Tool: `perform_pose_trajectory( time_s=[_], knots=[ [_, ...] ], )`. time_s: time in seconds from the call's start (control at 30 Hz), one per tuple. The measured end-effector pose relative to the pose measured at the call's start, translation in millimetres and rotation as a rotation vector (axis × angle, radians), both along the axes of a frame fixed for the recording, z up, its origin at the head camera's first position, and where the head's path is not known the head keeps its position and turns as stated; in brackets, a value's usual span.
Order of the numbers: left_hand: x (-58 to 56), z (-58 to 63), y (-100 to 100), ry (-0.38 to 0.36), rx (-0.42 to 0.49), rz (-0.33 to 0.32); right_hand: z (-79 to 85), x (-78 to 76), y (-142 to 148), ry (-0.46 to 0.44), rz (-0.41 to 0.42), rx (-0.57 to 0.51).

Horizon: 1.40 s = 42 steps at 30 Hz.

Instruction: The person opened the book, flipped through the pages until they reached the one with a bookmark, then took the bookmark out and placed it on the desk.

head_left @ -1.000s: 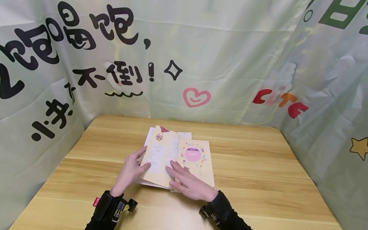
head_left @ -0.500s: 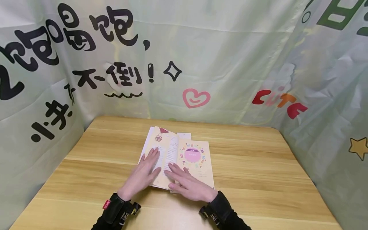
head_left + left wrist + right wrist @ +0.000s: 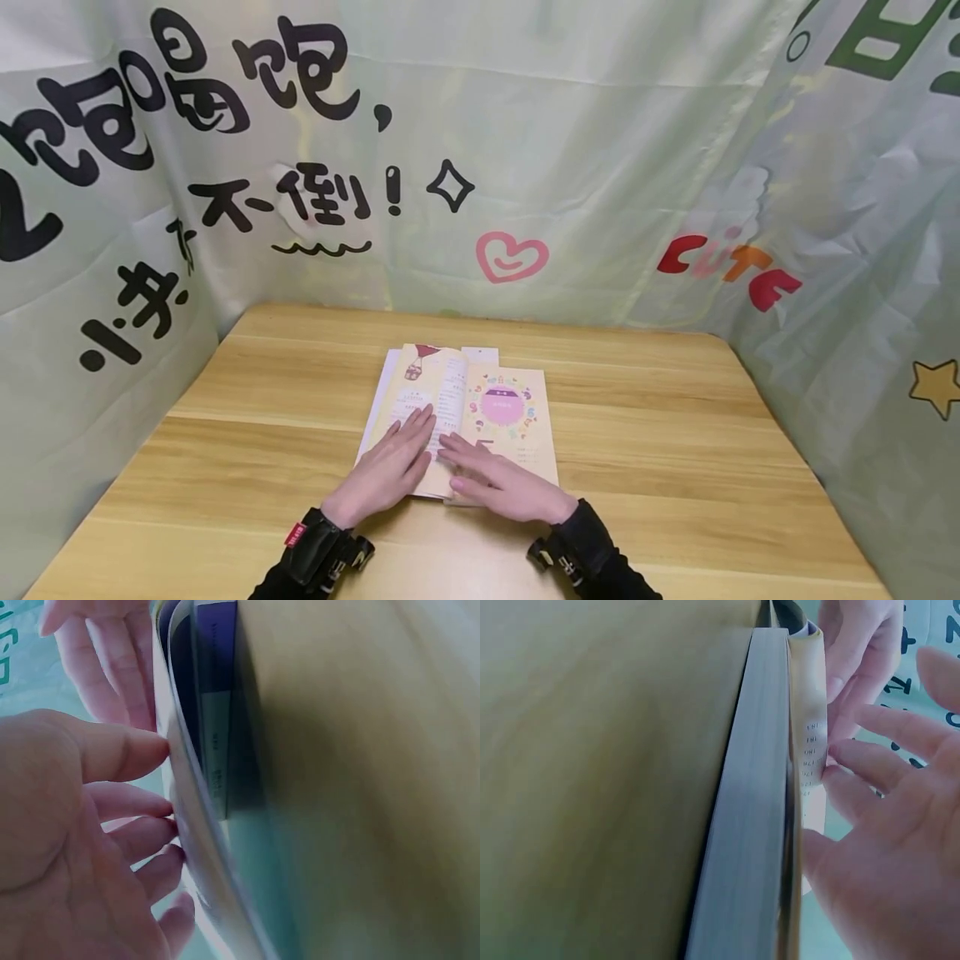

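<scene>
An open book (image 3: 534,429) lies near the middle of the wooden table (image 3: 675,467), its far edge at twelve o'clock; a white sheet (image 3: 482,356) sticks out there, close to the fold. The left hand (image 3: 384,473) rests over the left page at about seven o'clock, fingers extended toward one, fairly close together, thumb slightly apart. The right hand (image 3: 513,492) reaches in from five o'clock, fingers pointing to ten, somewhat spread, the tips near the fold; neither hand appears to pinch anything. The left wrist view shows the left side bowing above a dark gap, while in the right wrist view a thick page block (image 3: 742,795) sits under the right side. The step in hand looks like smoothing the pages flat. The next move probably calls for gentle, even pressure along the fold, from six toward twelve o'clock, without creasing the arched leaves.
</scene>
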<state>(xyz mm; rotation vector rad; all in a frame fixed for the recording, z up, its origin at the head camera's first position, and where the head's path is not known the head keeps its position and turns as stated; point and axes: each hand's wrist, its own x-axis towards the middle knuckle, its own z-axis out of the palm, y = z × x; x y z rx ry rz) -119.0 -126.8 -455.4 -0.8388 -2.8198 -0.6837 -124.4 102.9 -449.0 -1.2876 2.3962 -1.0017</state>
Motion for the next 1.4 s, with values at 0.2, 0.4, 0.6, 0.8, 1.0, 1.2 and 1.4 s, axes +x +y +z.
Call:
perform_pose_trajectory(
  time_s=[0.2,0.4,0.6,0.8,1.0,1.2,1.4],
  knots=[
    [-1.8,-2.7,1,-0.004,0.022,-0.019,2.5,-0.6,6,-0.056,-0.004,-0.051],
    [-1.8,-2.1,2,-0.007,0.022,-0.047,0.5,-2.7,14,-0.047,-0.020,-0.044],
    [-0.7,-1.4,4,-0.003,0.026,-0.094,-0.6,-5.3,24,-0.027,-0.043,-0.030],
    [0.2,-0.5,6,-0.017,0.005,-0.225,-0.3,-5.3,36,0.022,-0.076,0.040],
    [0.6,1.3,11,-0.056,-0.039,-0.304,2.0,-5.3,44,0.058,-0.081,0.080],
    [2.5,2.9,16,-0.076,-0.045,-0.315,6.7,-4.9,50,0.076,-0.078,0.144],
    [7.4,2.7,22,-0.025,-0.082,-0.271,10.2,-2.2,52,0.094,-0.065,0.215]
  ],
)
